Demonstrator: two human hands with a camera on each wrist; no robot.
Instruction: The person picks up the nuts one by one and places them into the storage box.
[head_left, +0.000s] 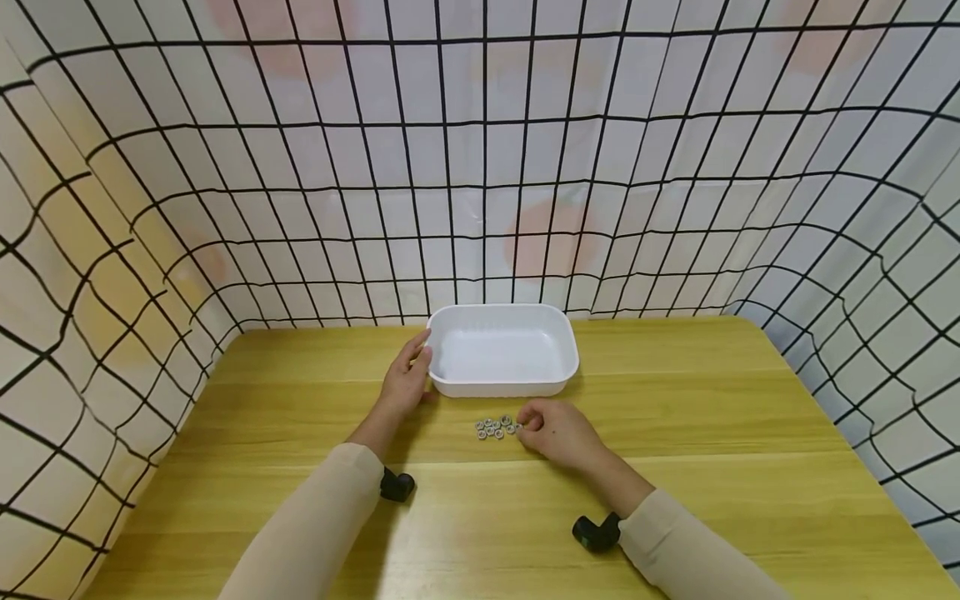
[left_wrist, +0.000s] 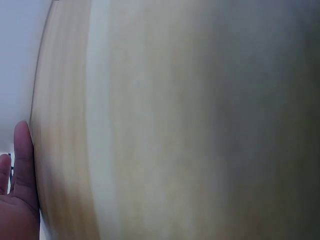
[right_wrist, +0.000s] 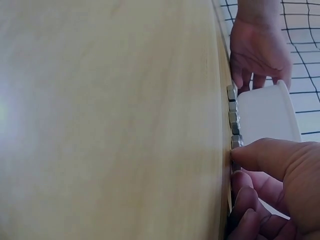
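A white rectangular plastic basin [head_left: 504, 389] stands at the back middle of the table. My left hand [head_left: 405, 379] rests against its left end, fingers fairly straight along the wall; the right wrist view shows this left hand [right_wrist: 261, 50] beside the basin [right_wrist: 267, 112]. Several small metal nuts [head_left: 491, 430] lie in a cluster on the wood in front of the basin. At the cluster's right end, my right hand [head_left: 558, 432] pinches one nut [right_wrist: 236, 166] between thumb and forefinger, at the table surface. Fingers mostly cover that nut.
The wooden table [head_left: 675, 400] spreads to both sides. Pale cloth with a black grid net [head_left: 480, 167] encloses its back and sides. Black wrist-camera mounts [head_left: 596, 533] jut from both sleeves.
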